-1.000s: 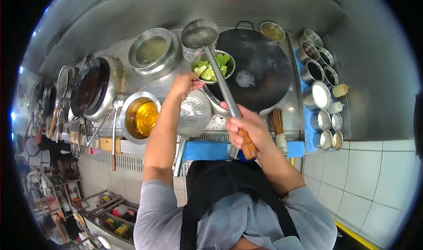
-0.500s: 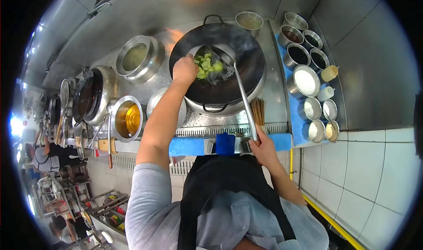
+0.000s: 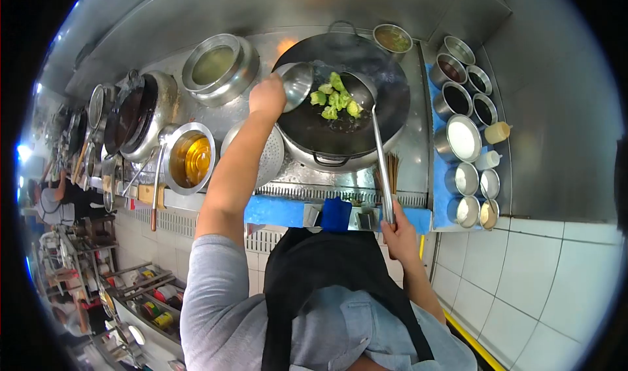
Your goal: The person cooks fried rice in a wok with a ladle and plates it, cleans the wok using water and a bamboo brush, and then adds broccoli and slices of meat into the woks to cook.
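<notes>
Green vegetable pieces (image 3: 336,97) lie in the middle of the dark wok (image 3: 314,134). At the wok's left rim my left hand (image 3: 267,96) grips a metal bowl (image 3: 297,87), tilted, its inside showing no vegetables. My right hand (image 3: 400,233) is closed round the handle end of a long ladle (image 3: 381,158). The ladle's head is inside the wok, against the right side of the vegetables.
Left of the wok are a lidless pot (image 3: 245,70), a perforated strainer (image 3: 267,156) and a bowl of yellow oil (image 3: 173,161). Seasoning containers (image 3: 463,139) line the right side. A brush (image 3: 390,169) stands by the wok. Another person (image 3: 51,201) is far left.
The vegetables have gone from the bowl into the wok. My left hand has tipped the bowl and drawn it to the left rim. My right hand has moved down and right, lowering the ladle's head into the wok.
</notes>
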{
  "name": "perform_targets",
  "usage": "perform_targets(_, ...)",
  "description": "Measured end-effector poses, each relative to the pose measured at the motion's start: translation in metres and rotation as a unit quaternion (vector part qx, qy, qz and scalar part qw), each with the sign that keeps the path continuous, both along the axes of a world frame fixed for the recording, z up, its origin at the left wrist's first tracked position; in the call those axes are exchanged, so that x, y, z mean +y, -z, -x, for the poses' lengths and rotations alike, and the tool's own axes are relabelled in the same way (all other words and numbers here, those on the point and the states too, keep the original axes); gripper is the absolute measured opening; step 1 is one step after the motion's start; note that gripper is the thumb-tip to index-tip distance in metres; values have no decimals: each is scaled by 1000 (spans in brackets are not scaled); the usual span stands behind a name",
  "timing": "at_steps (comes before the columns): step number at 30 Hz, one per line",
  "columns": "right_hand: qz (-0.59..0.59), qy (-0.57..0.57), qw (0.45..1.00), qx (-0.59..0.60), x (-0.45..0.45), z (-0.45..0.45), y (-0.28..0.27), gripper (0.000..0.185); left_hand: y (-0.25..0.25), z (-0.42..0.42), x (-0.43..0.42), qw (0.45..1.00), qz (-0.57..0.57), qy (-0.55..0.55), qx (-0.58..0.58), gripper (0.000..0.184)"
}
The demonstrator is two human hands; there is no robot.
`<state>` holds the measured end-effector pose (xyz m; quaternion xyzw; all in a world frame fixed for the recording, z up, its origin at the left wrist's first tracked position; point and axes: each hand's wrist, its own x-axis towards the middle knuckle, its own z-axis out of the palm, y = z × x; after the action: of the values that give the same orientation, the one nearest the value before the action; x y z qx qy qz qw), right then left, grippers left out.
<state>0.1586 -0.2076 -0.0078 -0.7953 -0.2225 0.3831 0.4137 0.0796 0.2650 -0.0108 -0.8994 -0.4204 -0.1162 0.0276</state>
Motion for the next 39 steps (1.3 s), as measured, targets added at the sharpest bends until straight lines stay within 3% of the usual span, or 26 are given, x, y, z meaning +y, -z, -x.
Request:
perform_targets(3,-47,-37,996,-61,30,-19,31,69,20,58,3,961,157,-73,-216,27)
perform_targets(5,-38,0,996,-84,60,-8,17,67,10,105,-29,844,327,-129,-405,23)
perform_targets(6,-31,17,995,-93,75,1,12,67,7,129,-52,805,351,-134,-459,21)
perform_targets(7,-55,21,994,-87,92,4,13,66,37,157,-63,742,384,-118,-537,19)
perform_targets(8,-70,11,994,-78,114,9,1,67,26,177,-88,682,429,-147,-574,15)
perform_targets(12,-139,-97,985,-7,245,20,-27,68,47,262,-148,544,526,-235,-610,10)
perform_targets(16,-185,-174,967,-22,399,46,13,55,40,308,-168,516,537,-266,-612,12)
perform_targets(18,-181,-206,956,-108,463,70,22,41,46,325,-168,521,531,-260,-616,11)
perform_targets(21,-112,-219,965,-96,539,107,37,20,43,342,-168,522,520,-259,-625,9)
perform_targets(23,-76,-183,961,191,572,121,35,10,42,355,-170,528,517,-258,-623,7)
perform_targets(24,-55,-153,931,328,584,122,32,6,40,360,-171,530,508,-264,-625,7)
perform_targets(25,-114,-102,876,457,591,126,33,7,37,365,-173,531,505,-269,-626,8)
perform_targets(32,-233,-64,735,633,510,124,6,11,53,374,-190,535,499,-293,-615,8)
perform_targets(33,-244,-68,713,653,492,117,1,19,53,369,-190,539,502,-287,-612,6)
perform_targets(36,-299,-110,687,654,427,92,-24,15,54,350,-190,552,509,-260,-607,9)
perform_targets(39,-341,-89,701,620,350,71,-51,17,50,320,-193,552,523,-224,-610,12)
